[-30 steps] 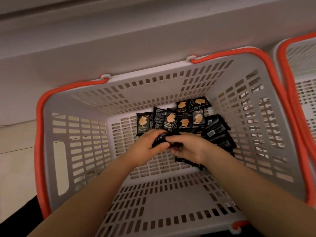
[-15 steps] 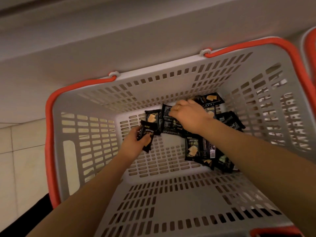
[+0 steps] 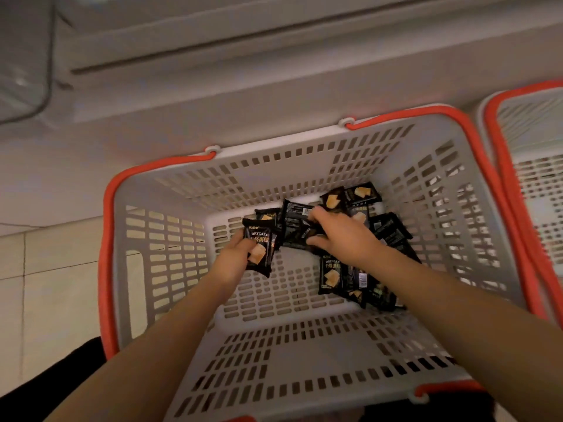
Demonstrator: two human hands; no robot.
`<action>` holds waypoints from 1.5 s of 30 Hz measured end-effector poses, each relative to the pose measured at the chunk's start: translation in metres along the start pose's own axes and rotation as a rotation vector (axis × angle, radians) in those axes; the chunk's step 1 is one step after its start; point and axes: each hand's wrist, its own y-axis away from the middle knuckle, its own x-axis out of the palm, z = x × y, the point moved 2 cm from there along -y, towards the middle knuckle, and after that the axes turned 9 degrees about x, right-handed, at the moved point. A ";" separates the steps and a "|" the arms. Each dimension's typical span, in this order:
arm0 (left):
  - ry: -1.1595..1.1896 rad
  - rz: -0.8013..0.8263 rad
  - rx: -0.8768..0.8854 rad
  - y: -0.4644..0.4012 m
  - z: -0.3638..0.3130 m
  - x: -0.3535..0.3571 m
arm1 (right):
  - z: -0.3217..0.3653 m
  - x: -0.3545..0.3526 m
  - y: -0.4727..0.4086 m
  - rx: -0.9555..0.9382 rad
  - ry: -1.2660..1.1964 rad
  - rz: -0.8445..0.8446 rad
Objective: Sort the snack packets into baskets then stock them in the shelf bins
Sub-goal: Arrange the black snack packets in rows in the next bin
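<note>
Both my arms reach down into a grey slotted basket (image 3: 170,239) with orange handles. My left hand (image 3: 234,257) grips a black DRYCAKE snack packet (image 3: 259,248) with a yellow cracker picture, lifted a little above the basket floor. My right hand (image 3: 341,236) curls its fingers round black packets (image 3: 297,226) at the back of the basket. Several more black packets (image 3: 332,275) lie heaped along the basket's right side, partly hidden under my right forearm.
A second grey basket (image 3: 536,166) with orange handles stands close on the right. A pale shelf ledge (image 3: 274,65) runs above the baskets, with a clear plastic bin (image 3: 21,56) at the top left. Tiled floor (image 3: 45,284) lies to the left.
My hands have parted from the middle of the pile. The left one drew a packet away to the left, and the right one reached to the back packets and closed its fingers on them.
</note>
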 end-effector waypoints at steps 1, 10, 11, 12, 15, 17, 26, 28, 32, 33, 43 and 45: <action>0.005 -0.003 0.006 0.004 -0.010 0.002 | 0.004 -0.009 0.010 0.042 -0.197 0.017; -0.130 0.309 0.319 0.066 -0.107 0.006 | 0.048 -0.106 0.109 -0.125 -0.269 0.194; -0.178 0.348 0.359 0.078 -0.117 0.006 | 0.055 -0.114 0.117 -0.130 -0.236 0.171; -0.228 0.375 0.397 0.089 -0.127 0.005 | 0.063 -0.119 0.124 -0.145 -0.207 0.137; -0.350 0.422 0.493 0.121 -0.150 0.004 | 0.087 -0.128 0.145 -0.184 -0.124 0.003; -0.398 0.434 0.557 0.139 -0.160 0.003 | 0.100 -0.133 0.159 -0.202 -0.092 -0.099; 0.190 0.212 0.534 0.194 -0.180 -0.024 | 0.123 -0.146 0.213 -0.156 -1.069 -0.212; 0.250 0.187 0.571 0.205 -0.181 -0.027 | 0.136 -0.141 0.214 -0.146 -1.212 -0.190; 0.310 0.129 0.679 0.217 -0.179 -0.029 | 0.158 -0.128 0.214 -0.136 -1.179 -0.253; 0.305 0.116 0.702 0.218 -0.178 -0.029 | 0.162 -0.126 0.215 -0.118 -1.158 -0.286; 0.124 0.158 1.063 0.242 -0.181 -0.040 | 0.215 -0.108 0.218 -0.292 -0.990 -0.187; 0.076 0.093 1.172 0.251 -0.196 -0.057 | 0.228 -0.116 0.216 -0.370 -1.080 -0.218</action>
